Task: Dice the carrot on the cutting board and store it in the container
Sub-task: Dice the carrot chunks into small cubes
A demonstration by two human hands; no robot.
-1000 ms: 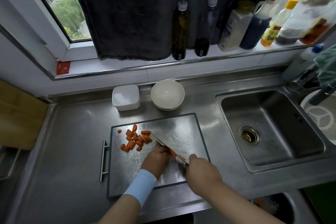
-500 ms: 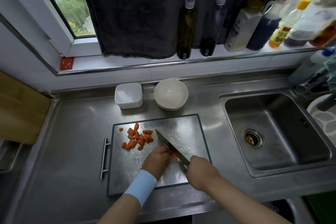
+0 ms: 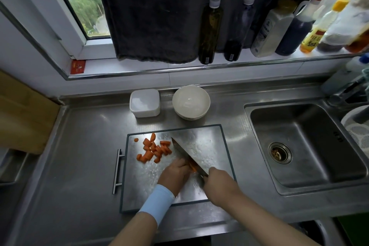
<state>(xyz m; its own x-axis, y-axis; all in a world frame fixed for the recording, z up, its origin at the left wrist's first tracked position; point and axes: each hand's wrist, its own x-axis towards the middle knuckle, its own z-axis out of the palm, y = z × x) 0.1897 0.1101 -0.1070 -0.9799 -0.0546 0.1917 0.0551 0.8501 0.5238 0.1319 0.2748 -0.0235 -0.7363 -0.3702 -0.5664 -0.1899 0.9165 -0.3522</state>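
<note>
Head view shows the left grip (image 3: 175,173) pinning the carrot (image 3: 193,168) on the cutting board (image 3: 211,146) against rolling while the right grip (image 3: 218,182) clasps the knife (image 3: 185,154).

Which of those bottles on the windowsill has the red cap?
The jug-like bottle of dark liquid with a handle, between the white bottle and the slim yellow-capped bottle. No other cap there looks red.
</note>
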